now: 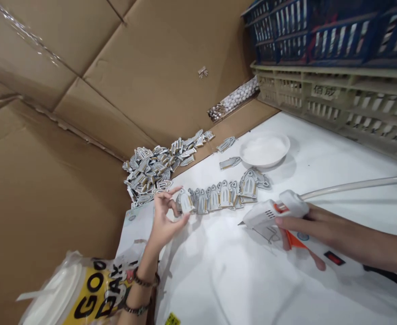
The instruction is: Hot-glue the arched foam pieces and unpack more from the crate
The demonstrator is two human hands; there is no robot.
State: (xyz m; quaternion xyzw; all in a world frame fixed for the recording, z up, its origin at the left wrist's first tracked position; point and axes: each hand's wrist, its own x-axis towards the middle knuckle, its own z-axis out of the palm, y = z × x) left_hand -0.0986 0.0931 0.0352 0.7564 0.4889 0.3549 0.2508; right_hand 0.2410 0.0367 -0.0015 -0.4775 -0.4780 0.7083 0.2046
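My left hand (167,215) pinches a small grey-white arched window-shaped piece (185,201) between thumb and fingers, at the left end of a row of like pieces (224,194) on the white table. Around the handle of a white hot glue gun (269,212) my right hand (303,232) is closed, near its orange trigger. The gun's tip points left, just below the right part of the row, and touches no piece. A clear glue stick (357,186) runs out of its back to the right.
A heap of arched pieces (151,169) lies against the cardboard wall (171,58). Behind the row stands a white bowl (265,149). Stacked crates (323,92) fill the upper right, near a narrow box of white beads (237,98). A bagged yellow cup (83,293) is at lower left.
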